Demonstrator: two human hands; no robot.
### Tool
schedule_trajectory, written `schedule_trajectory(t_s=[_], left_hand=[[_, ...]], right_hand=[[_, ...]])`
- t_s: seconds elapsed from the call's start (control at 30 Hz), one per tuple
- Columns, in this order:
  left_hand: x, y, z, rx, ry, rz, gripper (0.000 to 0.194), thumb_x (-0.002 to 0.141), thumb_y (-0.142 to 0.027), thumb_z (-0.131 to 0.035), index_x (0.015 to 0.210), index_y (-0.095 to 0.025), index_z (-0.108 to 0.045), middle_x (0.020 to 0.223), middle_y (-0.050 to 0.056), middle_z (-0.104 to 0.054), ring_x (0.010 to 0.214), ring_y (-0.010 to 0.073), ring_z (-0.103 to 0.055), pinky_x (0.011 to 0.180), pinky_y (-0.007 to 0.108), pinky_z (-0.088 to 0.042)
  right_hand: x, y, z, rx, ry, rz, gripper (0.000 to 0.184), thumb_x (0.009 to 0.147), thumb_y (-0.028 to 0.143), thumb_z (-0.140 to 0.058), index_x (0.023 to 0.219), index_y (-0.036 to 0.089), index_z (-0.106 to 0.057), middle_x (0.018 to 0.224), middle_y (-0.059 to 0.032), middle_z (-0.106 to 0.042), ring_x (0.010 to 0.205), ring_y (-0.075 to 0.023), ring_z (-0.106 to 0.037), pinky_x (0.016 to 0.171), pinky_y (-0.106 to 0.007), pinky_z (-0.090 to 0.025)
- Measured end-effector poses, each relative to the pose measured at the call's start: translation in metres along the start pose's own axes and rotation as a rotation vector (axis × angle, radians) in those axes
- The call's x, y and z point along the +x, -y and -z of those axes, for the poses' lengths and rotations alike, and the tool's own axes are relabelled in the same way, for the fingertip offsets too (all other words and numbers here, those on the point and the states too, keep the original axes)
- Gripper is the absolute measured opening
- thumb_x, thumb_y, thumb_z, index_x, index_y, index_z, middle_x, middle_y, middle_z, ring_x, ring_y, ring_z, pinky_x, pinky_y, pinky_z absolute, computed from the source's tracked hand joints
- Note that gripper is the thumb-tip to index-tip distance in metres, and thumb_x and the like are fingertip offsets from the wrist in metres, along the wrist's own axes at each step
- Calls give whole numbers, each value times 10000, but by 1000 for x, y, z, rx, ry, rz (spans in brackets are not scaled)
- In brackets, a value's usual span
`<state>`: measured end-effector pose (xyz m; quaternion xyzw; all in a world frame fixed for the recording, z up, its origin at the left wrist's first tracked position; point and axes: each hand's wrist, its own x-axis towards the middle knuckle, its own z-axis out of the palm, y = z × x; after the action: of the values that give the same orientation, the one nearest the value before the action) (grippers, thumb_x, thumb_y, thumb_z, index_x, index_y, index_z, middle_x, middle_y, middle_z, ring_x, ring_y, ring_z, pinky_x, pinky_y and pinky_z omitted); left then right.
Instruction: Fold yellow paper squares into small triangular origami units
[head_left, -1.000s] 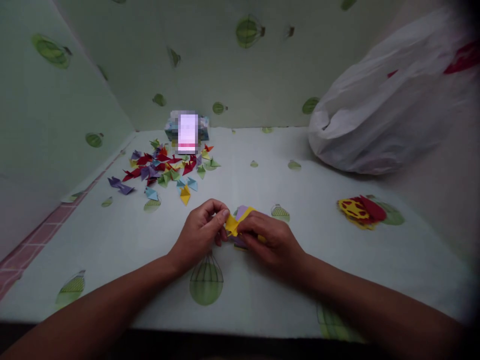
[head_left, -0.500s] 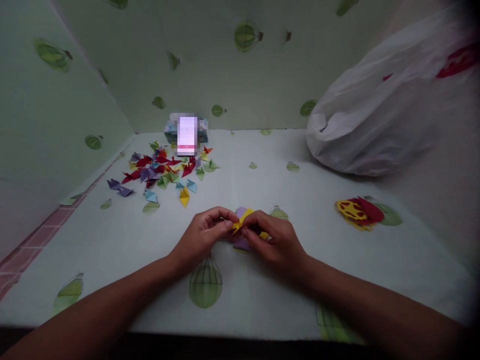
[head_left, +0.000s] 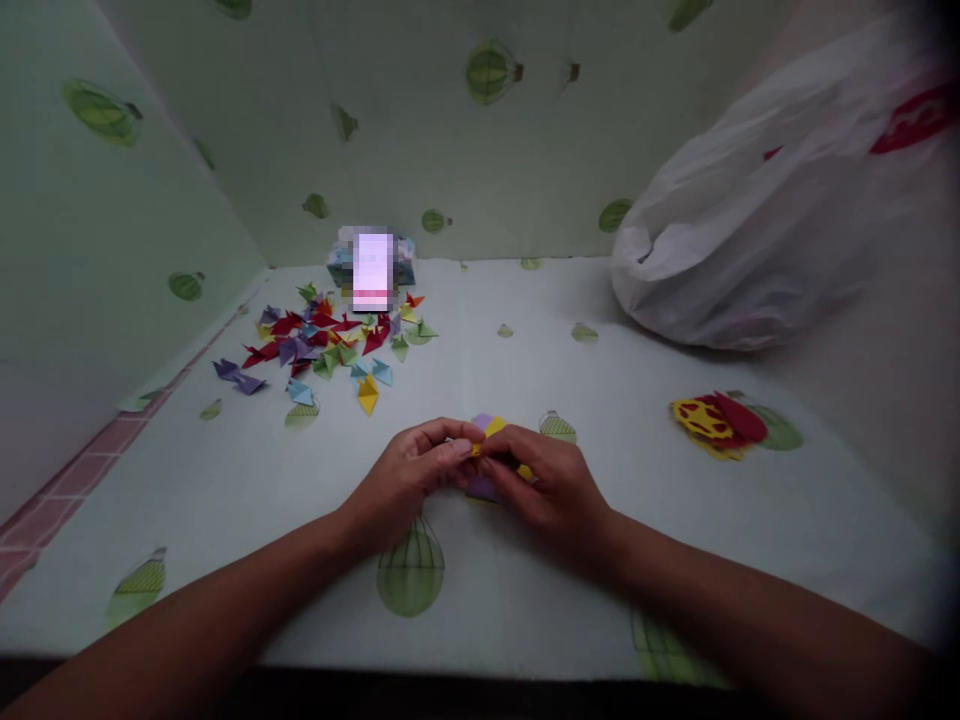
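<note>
My left hand [head_left: 409, 475] and my right hand [head_left: 559, 490] meet over the near middle of the table. Thumbs and fingertips of both pinch a small folded yellow origami paper [head_left: 475, 451], mostly covered by the fingers. Beneath them lies a small stack of purple and yellow paper [head_left: 481, 489], partly hidden by my right hand. Farther off to the left is a heap of folded paper cranes [head_left: 330, 355] in red, purple, green, blue, yellow and orange. A single orange-yellow crane [head_left: 367, 394] sits at the heap's near edge.
A lit phone [head_left: 373, 270], blurred, leans against a patterned box [head_left: 407, 262] behind the cranes. Red and yellow cut-out pieces [head_left: 709, 422] lie at the right. A large white plastic bag [head_left: 720, 240] bulges over the back right. The tablecloth [head_left: 525, 600] has balloon prints.
My left fingers have closed further over the yellow origami paper, so less of it shows. Both hands otherwise stay in nearly the same place.
</note>
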<state>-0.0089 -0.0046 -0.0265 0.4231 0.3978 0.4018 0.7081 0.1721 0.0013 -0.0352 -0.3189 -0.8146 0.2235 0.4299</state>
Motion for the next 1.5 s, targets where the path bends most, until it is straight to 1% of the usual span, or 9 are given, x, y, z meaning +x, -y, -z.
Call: schedule_trajectory(t_s=[0.13,0.37,0.5,0.6,0.87,0.97,1.17,1.27,1.5], left_hand=[[-1,1,1,79,8,-6,214,820,-285,-692,989,-154,-698,793,9,-615,674,101,-498,674,231,-405],[-2,-2,0,62,23,-4,237,792,-267,-701,992,-140,-690,826,17,-606,679,100,-465,669,231,-379],[-2,-2,-1,69,17,-13,231,768,-240,-706,978,-145,-699,780,9,-597,670,108,-470,668,241,-385],[-2,-2,-1,40,20,-11,255,743,-213,-708,988,-145,-696,817,20,-626,695,116,-503,678,243,-400],[0,3,3,-52,101,-34,306,751,-175,-726,1054,-158,-687,876,32,-675,793,138,-597,783,266,-451],[0,4,3,-37,83,-30,280,775,-172,-704,1055,-161,-687,892,32,-666,814,133,-582,762,243,-434],[-1,2,1,1,53,-33,239,818,-245,-689,1036,-146,-687,798,5,-608,697,100,-500,698,227,-402],[-1,3,0,10,59,-25,250,790,-216,-717,1027,-145,-676,844,16,-635,733,107,-533,724,234,-419],[0,6,4,-39,122,-52,291,766,-155,-734,1046,-174,-657,958,25,-668,917,136,-604,841,253,-450]], right_hand=[[-1,-1,-1,-4,26,24,120,909,117,-530,867,180,-624,796,-34,-707,690,-137,-633,651,-257,-474],[0,-1,1,14,35,35,137,922,123,-514,858,182,-619,779,-27,-703,685,-135,-636,647,-250,-472],[0,-1,0,23,32,46,132,919,113,-514,858,178,-612,754,-19,-686,658,-126,-616,630,-241,-458],[0,-1,1,21,24,26,123,913,115,-526,838,169,-606,723,-13,-658,625,-118,-589,604,-233,-441],[2,0,2,51,-24,-12,105,888,76,-552,843,153,-608,735,-13,-645,642,-107,-589,608,-213,-434],[2,0,2,49,-21,-6,106,885,79,-553,833,153,-608,719,-10,-641,636,-109,-586,610,-216,-436],[1,0,2,35,6,14,111,892,88,-538,850,144,-624,758,-36,-683,657,-119,-611,626,-233,-444],[1,-1,1,29,24,-2,108,891,97,-545,829,143,-621,727,-25,-668,621,-113,-593,603,-232,-434],[0,-1,0,33,-17,-33,92,881,92,-561,837,144,-623,736,-22,-665,643,-111,-597,619,-226,-438]])
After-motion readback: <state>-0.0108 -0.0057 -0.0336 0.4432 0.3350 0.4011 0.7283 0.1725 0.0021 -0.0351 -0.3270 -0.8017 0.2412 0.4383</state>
